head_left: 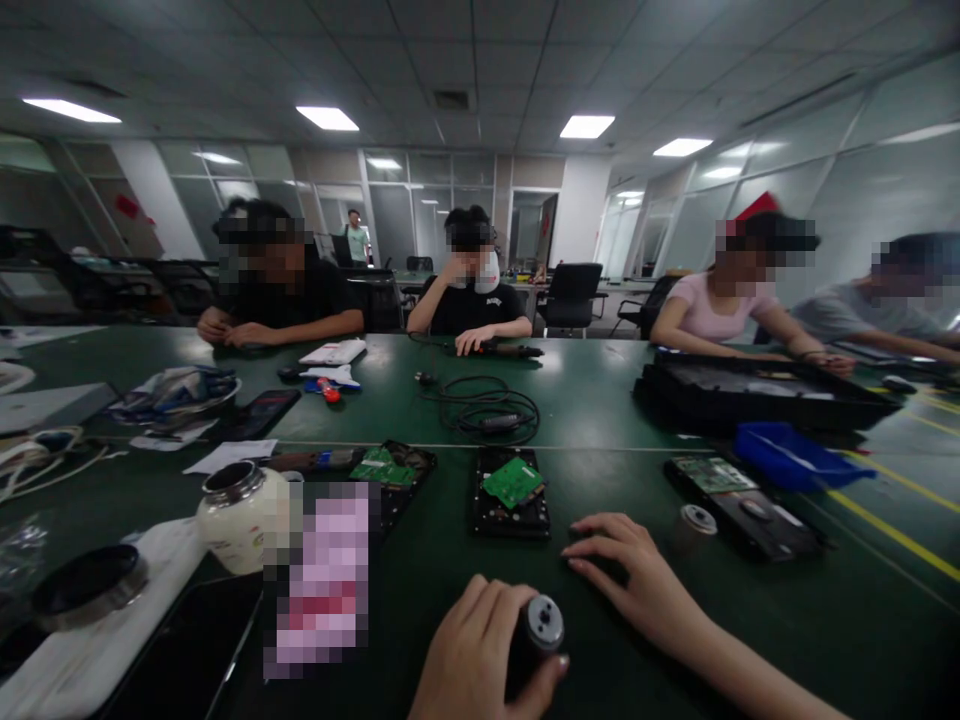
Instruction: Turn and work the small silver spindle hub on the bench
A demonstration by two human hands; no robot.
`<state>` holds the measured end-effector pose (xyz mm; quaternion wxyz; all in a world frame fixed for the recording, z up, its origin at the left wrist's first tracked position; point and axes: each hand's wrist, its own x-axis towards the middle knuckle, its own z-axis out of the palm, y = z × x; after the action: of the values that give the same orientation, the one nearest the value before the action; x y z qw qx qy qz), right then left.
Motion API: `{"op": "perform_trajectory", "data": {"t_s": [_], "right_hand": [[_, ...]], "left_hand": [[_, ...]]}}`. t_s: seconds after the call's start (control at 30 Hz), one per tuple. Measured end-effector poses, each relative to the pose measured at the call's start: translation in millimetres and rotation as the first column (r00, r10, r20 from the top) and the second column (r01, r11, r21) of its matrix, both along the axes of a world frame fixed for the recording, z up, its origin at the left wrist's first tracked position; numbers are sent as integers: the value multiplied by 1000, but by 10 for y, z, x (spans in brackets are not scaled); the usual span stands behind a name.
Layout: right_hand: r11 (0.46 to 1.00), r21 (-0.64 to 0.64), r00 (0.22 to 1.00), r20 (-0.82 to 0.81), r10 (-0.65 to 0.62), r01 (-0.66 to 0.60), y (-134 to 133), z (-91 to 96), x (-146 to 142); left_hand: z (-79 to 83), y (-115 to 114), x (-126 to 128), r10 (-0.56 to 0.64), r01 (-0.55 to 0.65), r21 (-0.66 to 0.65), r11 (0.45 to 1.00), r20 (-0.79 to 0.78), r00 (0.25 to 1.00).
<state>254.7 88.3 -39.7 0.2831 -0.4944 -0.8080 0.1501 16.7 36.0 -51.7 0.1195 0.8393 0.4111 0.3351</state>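
head view. the left hand (pixel 472 655) has its grip closed round a dark tool (pixel 536 635), a stubby cylinder held upright at the near edge of the green surface (pixel 600 400), its round grey end cap turned toward the camera. the right hand (pixel 626 565) lies palm down on the surface just right of the tool, grip open and fingers spread. something small and dark shows under the fingertips, too dim to identify.

just beyond both hands sits the middle drive (pixel 510 512), a black hard drive with a green circuit board (pixel 512 481) lying loose and askew on top. the left drive (pixel 401 480) is in the same state, with its own green board resting tilted on it. the right drive (pixel 750 515) appears opened, with a small silver disc (pixel 700 518) on the surface beside it and a blue tray (pixel 795 455) just behind.

judged from this, the boards of two drives look already freed, while their cases look unopened. the tool touches no drive at this moment.

also shown are a white jar (pixel 240 515) and a dark lid (pixel 90 585) at left and a coiled cable (pixel 484 410) at centre. four seated people along the far side keep their hands on their own work.
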Motion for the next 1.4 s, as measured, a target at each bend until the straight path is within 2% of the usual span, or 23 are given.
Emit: {"op": "perform_trajectory", "data": {"t_s": [0.13,0.37,0.47,0.57,0.7,0.8,0.93,1.4], "right_hand": [[1000,-2,1000,-10,13,-13,32,-88,32],[1000,-7,995,-94,17,-18,14,-76,-3],[1000,0,984,-178,3,-3,-24,2,-42],[998,-57,951,-308,-15,-3,-150,152,-157],[989,-51,903,-417,107,-141,-368,315,-371],[980,-28,891,-423,167,-196,-457,336,-464],[984,-14,893,-422,156,-179,-474,316,-483],[976,-17,902,-385,195,-218,-486,338,-512]], "left_hand": [[18,2,1,13,-12,-59,998,19,1000],[10,-10,7,11,-8,-66,998,47,999],[-30,11,2,13,-10,-55,998,59,998],[-58,39,-7,0,3,-53,999,65,998],[-26,25,-10,-34,41,-84,996,83,996],[28,-11,4,-31,44,-123,991,100,994],[66,-39,23,-28,41,-144,989,88,996],[39,-38,29,-44,47,-122,991,25,999]]}}
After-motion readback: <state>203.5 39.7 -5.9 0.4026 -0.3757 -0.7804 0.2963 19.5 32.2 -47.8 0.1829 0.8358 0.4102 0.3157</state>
